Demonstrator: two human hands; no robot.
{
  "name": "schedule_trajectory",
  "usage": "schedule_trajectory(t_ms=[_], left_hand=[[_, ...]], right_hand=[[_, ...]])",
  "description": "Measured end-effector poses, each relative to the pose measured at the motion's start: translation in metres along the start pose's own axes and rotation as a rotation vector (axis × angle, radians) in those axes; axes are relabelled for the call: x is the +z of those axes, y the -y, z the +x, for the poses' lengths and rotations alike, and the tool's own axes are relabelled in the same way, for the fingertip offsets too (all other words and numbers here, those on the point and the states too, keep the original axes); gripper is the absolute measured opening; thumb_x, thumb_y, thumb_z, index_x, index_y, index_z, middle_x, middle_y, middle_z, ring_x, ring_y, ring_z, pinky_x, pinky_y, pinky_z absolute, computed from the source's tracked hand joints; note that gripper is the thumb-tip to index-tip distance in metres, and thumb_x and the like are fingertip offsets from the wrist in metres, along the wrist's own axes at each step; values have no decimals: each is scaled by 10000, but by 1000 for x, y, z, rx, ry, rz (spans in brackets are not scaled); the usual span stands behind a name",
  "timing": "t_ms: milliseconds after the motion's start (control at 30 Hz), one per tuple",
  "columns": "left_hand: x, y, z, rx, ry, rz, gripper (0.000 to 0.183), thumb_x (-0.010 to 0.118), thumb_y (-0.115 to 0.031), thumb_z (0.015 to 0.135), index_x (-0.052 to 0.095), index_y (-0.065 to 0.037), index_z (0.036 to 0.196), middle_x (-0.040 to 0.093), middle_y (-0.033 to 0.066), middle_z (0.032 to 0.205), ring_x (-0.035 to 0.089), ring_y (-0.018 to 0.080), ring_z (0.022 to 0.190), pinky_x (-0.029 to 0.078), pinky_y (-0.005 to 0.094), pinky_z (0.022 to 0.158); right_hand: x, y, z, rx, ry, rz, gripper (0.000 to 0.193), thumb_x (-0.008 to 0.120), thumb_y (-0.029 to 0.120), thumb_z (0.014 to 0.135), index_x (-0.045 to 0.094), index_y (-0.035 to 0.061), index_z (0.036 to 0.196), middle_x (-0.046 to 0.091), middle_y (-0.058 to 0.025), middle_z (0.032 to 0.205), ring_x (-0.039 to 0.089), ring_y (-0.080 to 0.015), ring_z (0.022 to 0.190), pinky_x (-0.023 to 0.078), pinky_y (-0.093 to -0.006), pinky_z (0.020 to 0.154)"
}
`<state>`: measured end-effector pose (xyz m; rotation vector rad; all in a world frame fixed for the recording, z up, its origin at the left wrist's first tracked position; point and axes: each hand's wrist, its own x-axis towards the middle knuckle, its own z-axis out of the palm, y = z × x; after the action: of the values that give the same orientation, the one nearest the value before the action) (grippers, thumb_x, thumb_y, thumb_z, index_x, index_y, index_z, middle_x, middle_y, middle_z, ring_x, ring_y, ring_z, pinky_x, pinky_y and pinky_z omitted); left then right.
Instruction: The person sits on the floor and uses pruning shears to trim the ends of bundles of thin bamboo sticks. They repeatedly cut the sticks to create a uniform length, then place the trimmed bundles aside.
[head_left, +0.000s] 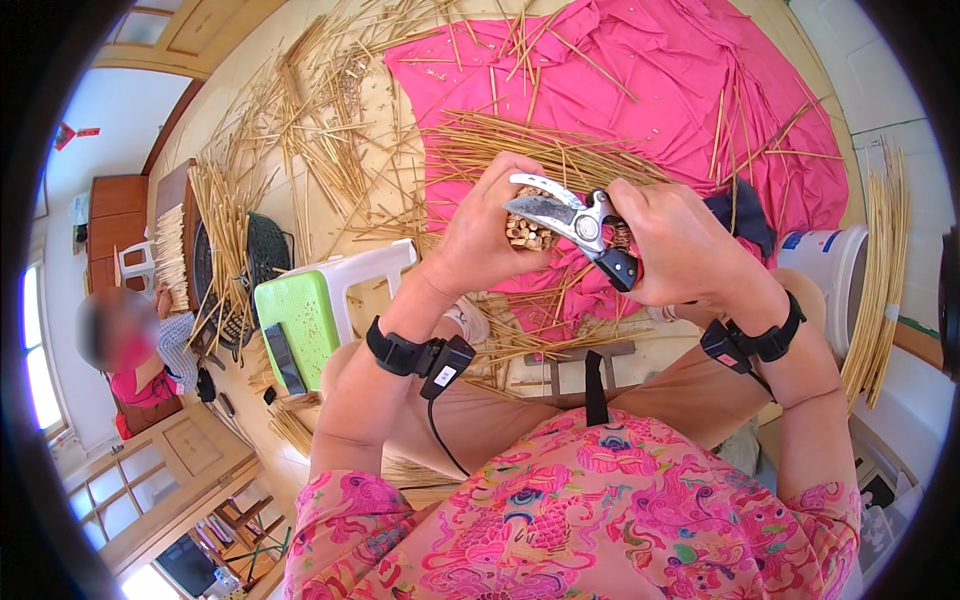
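Observation:
My left hand is closed round a bundle of thin tan stalks, whose cut ends face up toward me. In my right hand is a pair of pruning shears with black grips. The curved blades are spread and lie over the bundle's cut ends, close to my left fingers. Just beyond my hands, a loose heap of long stalks rests on a crumpled pink cloth. My palms hide the lower part of the bundle.
To my left stands a stool with a green top and a dark phone on it. Behind it, a black basket holds stalks. A person sits farther left. At right are a white bucket and upright stalks.

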<state>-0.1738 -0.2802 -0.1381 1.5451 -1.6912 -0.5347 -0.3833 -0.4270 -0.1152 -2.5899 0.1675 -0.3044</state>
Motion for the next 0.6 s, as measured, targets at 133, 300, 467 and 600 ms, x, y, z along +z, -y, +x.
schedule_trajectory(t_ms=[133,300,467,600], left_hand=[[1,-4,0,-5,8,-49,497,836,-85,633,638,-43,1087,542,140,1189,567,318,1116,486,378,934],[4,-3,1,-5,19,-60,455,829,-83,640,663,-49,1062,552,144,1189,567,320,1120,486,383,945],[4,4,-4,-10,54,-65,489,816,-103,644,640,-37,1096,554,145,1178,567,329,1113,483,386,948],[3,0,-5,-33,102,-78,537,812,-111,645,612,-30,1136,554,144,1170,568,332,1108,480,386,950]], right_hand=[[-3,4,4,5,2,44,404,764,193,678,487,-17,884,592,-221,633,630,-439,609,489,-500,556],[-3,2,1,44,63,25,388,751,173,686,487,-22,893,591,-228,632,632,-445,618,489,-505,558],[-2,-4,0,14,87,-1,388,753,152,661,494,-24,891,589,-223,618,621,-440,595,480,-498,536],[-2,-11,-3,-43,73,-3,394,756,139,642,501,-27,892,592,-218,618,608,-435,573,470,-496,519]])
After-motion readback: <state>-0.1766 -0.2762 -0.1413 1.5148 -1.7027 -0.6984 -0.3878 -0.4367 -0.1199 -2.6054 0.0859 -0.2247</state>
